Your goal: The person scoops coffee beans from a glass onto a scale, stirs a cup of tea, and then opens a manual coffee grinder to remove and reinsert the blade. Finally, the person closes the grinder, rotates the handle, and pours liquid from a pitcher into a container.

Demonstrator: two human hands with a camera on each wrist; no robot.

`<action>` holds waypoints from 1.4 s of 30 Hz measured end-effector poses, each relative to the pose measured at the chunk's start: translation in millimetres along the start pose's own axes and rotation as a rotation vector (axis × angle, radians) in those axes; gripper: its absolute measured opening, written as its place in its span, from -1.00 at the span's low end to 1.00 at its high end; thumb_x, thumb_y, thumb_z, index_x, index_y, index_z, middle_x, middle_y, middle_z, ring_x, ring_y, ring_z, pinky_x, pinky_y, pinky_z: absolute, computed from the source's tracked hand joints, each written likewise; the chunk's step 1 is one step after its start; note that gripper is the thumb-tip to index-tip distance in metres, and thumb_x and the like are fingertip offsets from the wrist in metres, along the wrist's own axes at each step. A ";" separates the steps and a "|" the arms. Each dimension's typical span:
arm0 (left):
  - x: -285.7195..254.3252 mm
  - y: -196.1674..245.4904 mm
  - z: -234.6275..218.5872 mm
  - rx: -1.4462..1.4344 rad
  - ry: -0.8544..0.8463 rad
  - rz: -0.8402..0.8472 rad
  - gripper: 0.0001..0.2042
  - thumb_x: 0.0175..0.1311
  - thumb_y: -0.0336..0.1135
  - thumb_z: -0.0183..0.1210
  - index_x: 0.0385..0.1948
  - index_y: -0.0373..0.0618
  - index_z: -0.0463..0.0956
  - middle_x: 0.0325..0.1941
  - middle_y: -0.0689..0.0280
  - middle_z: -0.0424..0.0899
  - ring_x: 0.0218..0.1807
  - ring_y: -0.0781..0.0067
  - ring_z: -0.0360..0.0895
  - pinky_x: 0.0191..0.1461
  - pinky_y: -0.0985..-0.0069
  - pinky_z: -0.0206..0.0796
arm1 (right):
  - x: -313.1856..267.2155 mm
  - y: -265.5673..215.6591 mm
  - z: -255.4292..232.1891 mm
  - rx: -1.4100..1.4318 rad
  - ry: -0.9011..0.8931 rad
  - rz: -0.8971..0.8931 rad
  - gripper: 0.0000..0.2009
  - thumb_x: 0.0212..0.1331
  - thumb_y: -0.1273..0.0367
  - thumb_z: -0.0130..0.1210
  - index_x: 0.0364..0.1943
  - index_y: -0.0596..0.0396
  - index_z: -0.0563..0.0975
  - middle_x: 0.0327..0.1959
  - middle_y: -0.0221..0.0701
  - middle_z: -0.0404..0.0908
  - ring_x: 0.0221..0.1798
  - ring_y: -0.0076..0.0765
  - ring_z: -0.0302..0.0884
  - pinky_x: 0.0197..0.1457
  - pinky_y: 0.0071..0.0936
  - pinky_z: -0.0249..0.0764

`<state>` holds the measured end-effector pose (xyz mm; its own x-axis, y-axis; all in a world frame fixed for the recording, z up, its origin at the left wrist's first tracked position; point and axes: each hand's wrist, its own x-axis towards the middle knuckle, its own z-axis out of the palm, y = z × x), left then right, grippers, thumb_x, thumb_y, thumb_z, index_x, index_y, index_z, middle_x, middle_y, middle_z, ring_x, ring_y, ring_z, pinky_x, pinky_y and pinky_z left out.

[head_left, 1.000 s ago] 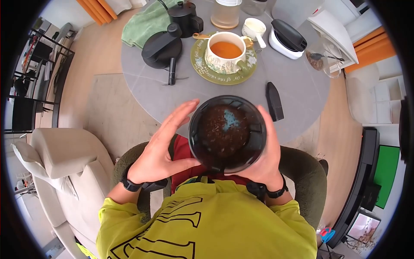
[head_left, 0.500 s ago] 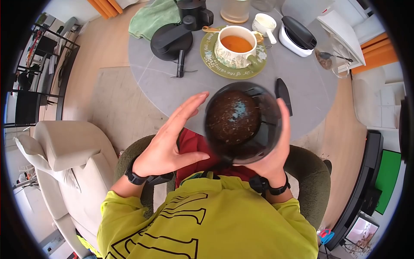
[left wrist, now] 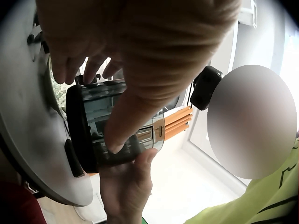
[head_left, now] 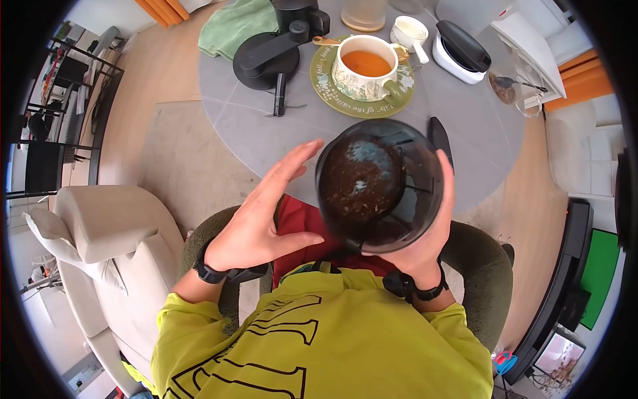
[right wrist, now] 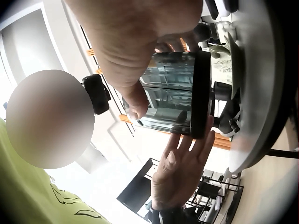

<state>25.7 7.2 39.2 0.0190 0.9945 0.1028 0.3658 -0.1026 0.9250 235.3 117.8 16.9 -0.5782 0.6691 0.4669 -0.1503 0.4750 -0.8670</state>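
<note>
In the head view, my right hand holds a dark see-through jar from its right side. Brown, crumbly grounds with a bluish sheen show inside, off to the left. The jar's black end points toward the table, as the right wrist view shows, and my right thumb lies along its clear wall. My left hand stands at the jar's left, fingers straight and thumb spread. Beyond the jar, a cream mug of orange-brown liquid stands on a green plate.
A slim black object lies on the grey round table. Farther back are a black round lid-like piece, a green towel, a small white handled cup and a white container with a black top.
The jar has shifted right and tilted, so its grounds now show off to the left. The left thumb and the jar's near-left edge stand farther apart. The table has slid slightly right in view.
</note>
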 end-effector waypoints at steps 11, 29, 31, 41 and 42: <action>1.2 -3.0 1.1 -0.024 0.047 -0.030 0.00 -0.16 -0.40 0.46 0.39 -0.11 -0.03 0.44 0.11 0.10 0.44 0.11 0.10 0.40 0.19 0.09 | -2.9 -6.5 -4.5 0.007 -0.024 0.046 0.22 -0.45 0.36 0.59 0.35 0.32 -0.08 0.28 -0.04 0.22 0.29 -0.11 0.32 0.32 -0.19 0.30; 2.8 1.2 -2.6 0.095 -0.035 -0.056 -0.01 -0.15 -0.40 0.44 0.39 -0.15 -0.04 0.44 0.10 0.10 0.44 0.08 0.08 0.42 0.20 0.06 | -5.5 -0.8 0.3 -0.107 -0.017 -0.063 0.08 -0.38 0.35 0.56 0.29 0.38 0.07 0.24 0.07 0.27 0.24 0.04 0.36 0.26 -0.19 0.35; 2.0 -3.0 -0.2 0.055 -0.026 -0.045 -0.01 -0.15 -0.39 0.44 0.39 -0.16 -0.05 0.44 0.10 0.10 0.44 0.07 0.07 0.42 0.21 0.05 | 1.3 -6.6 -0.1 -0.051 0.061 -0.023 0.07 -0.38 0.34 0.56 0.28 0.39 0.08 0.21 0.05 0.30 0.23 0.04 0.37 0.27 -0.19 0.34; 2.6 -1.0 -2.3 0.184 -0.001 -0.022 -0.13 -0.09 -0.41 0.40 0.34 -0.16 0.09 0.40 0.09 0.18 0.42 0.05 0.13 0.39 0.28 0.11 | -6.7 5.8 0.2 -0.005 -0.055 0.044 0.15 -0.41 0.31 0.58 0.32 0.35 0.01 0.29 -0.01 0.24 0.28 0.00 0.32 0.33 -0.20 0.25; 2.8 -1.0 -6.8 0.196 0.002 -0.023 -0.13 -0.09 -0.41 0.40 0.34 -0.16 0.09 0.40 0.09 0.18 0.42 0.05 0.13 0.39 0.28 0.11 | -8.6 8.8 2.2 -0.038 -0.099 0.119 0.16 -0.42 0.30 0.58 0.33 0.34 0.00 0.30 -0.04 0.24 0.29 -0.02 0.32 0.33 -0.20 0.25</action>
<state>19.1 10.0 41.0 0.0065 0.9965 0.0835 0.5400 -0.0737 0.8384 237.2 115.0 4.9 -0.6671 0.6631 0.3396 -0.0467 0.4178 -0.9073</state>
